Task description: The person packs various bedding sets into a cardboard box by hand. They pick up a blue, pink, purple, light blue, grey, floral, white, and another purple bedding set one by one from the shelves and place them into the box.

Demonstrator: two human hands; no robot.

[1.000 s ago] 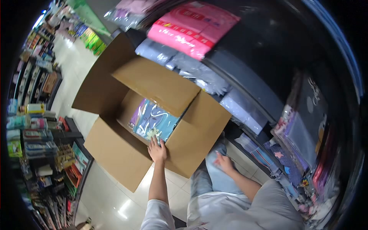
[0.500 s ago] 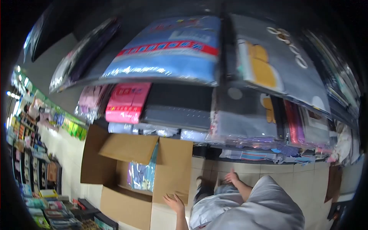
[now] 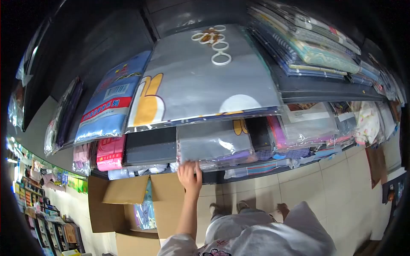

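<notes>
My left hand [image 3: 190, 174] is raised at the front edge of the lower shelf, by the lower left corner of a grey plastic-wrapped package [image 3: 213, 141]. Its thumb stands apart from the fingers, whose tips are blurred. Only part of my right hand [image 3: 282, 208] shows beside my white shirt, low over the floor; its fingers are too small and hidden to read. On the upper shelf above lie a large grey package with a yellow print [image 3: 192, 81] and a blue package with a red band [image 3: 109, 100].
An open cardboard box [image 3: 171, 205] stands on the floor at lower left, with wrapped packages [image 3: 145, 213] inside. Pink packages [image 3: 110, 153] lie on the lower shelf. Stacked folded cloths [image 3: 316, 55] fill the upper right. More store shelves [image 3: 47, 217] stand at far left.
The view has shifted, with the upper shelf's grey package now nearer the centre. My left hand has gone up from beside the box to the lower shelf. My right hand is now lower, beside my shirt.
</notes>
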